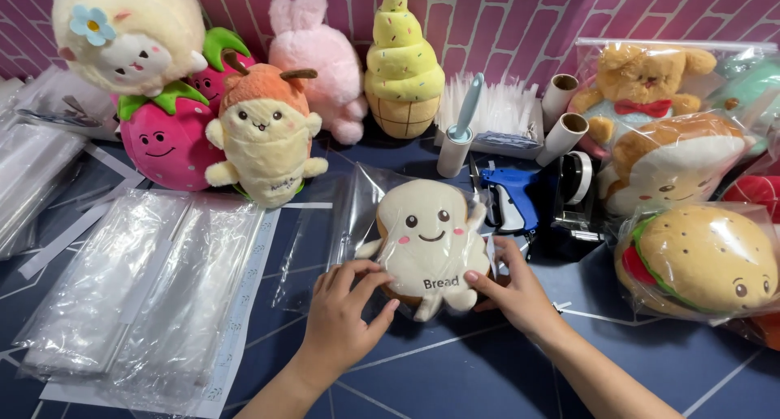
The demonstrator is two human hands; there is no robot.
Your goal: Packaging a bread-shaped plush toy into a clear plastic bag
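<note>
A cream bread-slice plush toy [428,238] with a smiling face lies on the dark blue table inside a clear plastic bag [364,201]. My left hand [345,315] presses on the bag's lower left edge, fingers spread over the toy's corner. My right hand [513,289] pinches the bag at the toy's lower right side. Both hands hold the bagged toy.
Stacks of clear bags [142,285] lie at left. Plush toys stand behind: a peach [264,134], strawberry [162,138], pink rabbit [321,57], ice-cream cone [402,65]. A blue tagging gun [512,195], lint roller [459,130] and tape dispenser [577,204] sit centre-right. Bagged burger [703,260] and toast plush [670,163] are at right.
</note>
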